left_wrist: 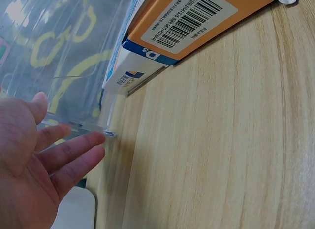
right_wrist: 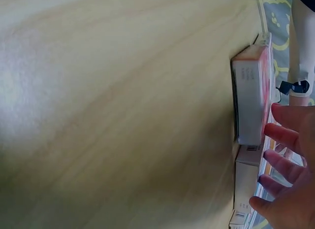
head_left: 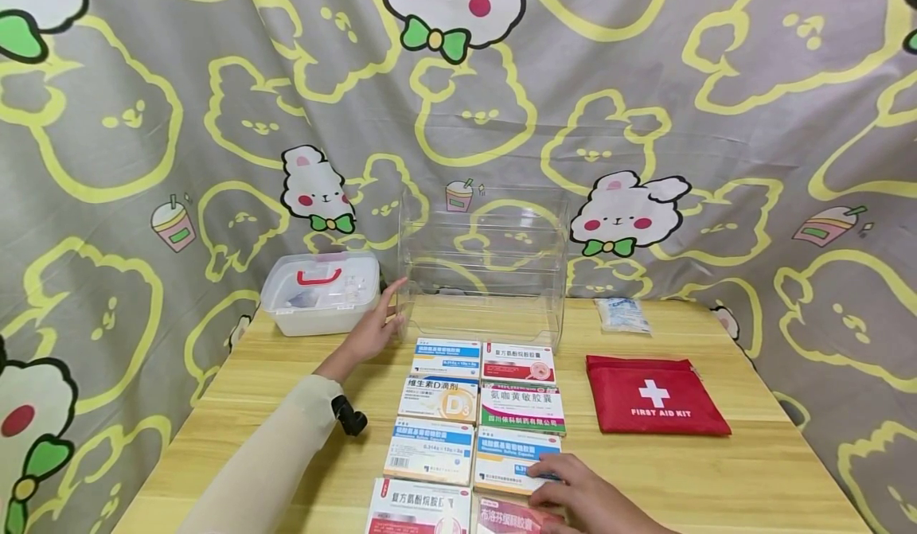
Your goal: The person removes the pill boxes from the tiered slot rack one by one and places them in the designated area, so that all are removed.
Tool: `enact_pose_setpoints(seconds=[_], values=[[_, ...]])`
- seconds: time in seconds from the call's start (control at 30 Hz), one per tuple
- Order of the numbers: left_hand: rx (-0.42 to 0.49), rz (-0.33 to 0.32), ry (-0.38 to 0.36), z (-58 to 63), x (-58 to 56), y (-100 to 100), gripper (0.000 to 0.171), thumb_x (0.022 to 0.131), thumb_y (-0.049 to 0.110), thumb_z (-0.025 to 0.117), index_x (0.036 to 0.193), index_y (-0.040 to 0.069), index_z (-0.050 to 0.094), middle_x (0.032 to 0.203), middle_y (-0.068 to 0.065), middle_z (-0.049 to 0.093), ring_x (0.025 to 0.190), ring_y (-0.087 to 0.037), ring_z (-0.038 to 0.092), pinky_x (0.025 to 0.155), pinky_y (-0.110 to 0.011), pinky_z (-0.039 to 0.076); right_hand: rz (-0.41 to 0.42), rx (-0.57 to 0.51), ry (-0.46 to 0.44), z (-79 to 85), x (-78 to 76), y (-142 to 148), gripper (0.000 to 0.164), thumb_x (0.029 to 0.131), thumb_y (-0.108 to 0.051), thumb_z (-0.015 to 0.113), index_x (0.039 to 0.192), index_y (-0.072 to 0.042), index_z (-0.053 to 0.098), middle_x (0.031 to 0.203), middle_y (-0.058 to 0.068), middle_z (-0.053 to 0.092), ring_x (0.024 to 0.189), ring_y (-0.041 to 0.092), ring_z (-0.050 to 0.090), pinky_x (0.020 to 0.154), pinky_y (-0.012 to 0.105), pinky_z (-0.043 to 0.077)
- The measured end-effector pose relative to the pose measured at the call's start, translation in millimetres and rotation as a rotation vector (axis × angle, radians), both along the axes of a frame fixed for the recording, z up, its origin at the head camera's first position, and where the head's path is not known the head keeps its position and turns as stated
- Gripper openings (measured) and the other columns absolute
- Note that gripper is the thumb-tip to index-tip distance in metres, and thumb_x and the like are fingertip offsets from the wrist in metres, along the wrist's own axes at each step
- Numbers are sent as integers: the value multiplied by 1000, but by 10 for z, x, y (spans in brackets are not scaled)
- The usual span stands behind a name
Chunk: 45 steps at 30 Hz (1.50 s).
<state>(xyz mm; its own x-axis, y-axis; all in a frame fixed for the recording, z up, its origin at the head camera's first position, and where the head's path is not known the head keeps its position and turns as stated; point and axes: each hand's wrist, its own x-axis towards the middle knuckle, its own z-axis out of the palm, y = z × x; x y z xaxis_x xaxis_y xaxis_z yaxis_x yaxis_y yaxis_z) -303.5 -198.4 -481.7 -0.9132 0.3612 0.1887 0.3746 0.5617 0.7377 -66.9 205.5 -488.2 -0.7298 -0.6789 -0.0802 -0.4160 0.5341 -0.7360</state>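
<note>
My left hand (head_left: 372, 332) reaches to the left side of a clear plastic tiered rack (head_left: 562, 311) that stands against the cloth. In the left wrist view its fingers are extended, with the fingertips right at the rack's lower edge. Several medicine boxes lie in two columns in front of the rack, among them a vitamin D box (head_left: 438, 399) and a green-and-purple box (head_left: 522, 408). The right hand (head_left: 591, 496) hovers low over the near end of the right column, fingers spread. Its fingertips overlap a blue-and-white box (head_left: 505, 448) and a pink box (head_left: 503, 517).
Left of the rack sits a white lidded plastic case (head_left: 320, 321) with a red handle. A red first aid pouch (head_left: 655, 415) lies to the right of the boxes, and a small clear packet (head_left: 622, 316) is behind it. Patterned cloth (head_left: 494, 80) hangs behind the wooden table (head_left: 236, 407).
</note>
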Motion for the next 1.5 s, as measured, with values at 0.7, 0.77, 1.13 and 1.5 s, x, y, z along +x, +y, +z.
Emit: enact_pose_setpoints(seconds=[0.7, 0.77, 1.13, 1.5], values=[[-22, 31, -13, -10, -10, 17, 76, 108, 9, 53, 165, 34, 10, 158, -31, 38, 137, -48, 50, 58, -35, 52, -54, 128, 132, -12, 23, -70, 57, 84, -61, 74, 137, -45, 61, 139, -11, 53, 123, 24, 47, 78, 27, 59], [-22, 33, -13, -12, -11, 16, 75, 108, 9, 53, 165, 33, 10, 158, -31, 38, 137, -48, 50, 58, -35, 52, -54, 133, 132, -16, 17, -72, 54, 86, -60, 74, 137, -45, 62, 138, -11, 54, 123, 23, 47, 79, 27, 58], [-17, 31, 2, -4, 2, 7, 77, 108, 7, 54, 164, 37, 12, 155, -34, 40, 135, -47, 52, 62, -34, 53, -42, 113, 138, -27, -1, -60, 49, 89, -56, 73, 135, -44, 64, 137, -10, 55, 123, 23, 46, 81, 27, 58], [-33, 45, -2, 2, 16, 20, 80, 108, 9, 53, 163, 46, 8, 145, -38, 50, 136, -46, 52, 58, -34, 50, -43, 84, 118, -23, -4, -42, 49, 89, -56, 73, 136, -44, 64, 136, -11, 54, 124, 22, 46, 79, 25, 58]])
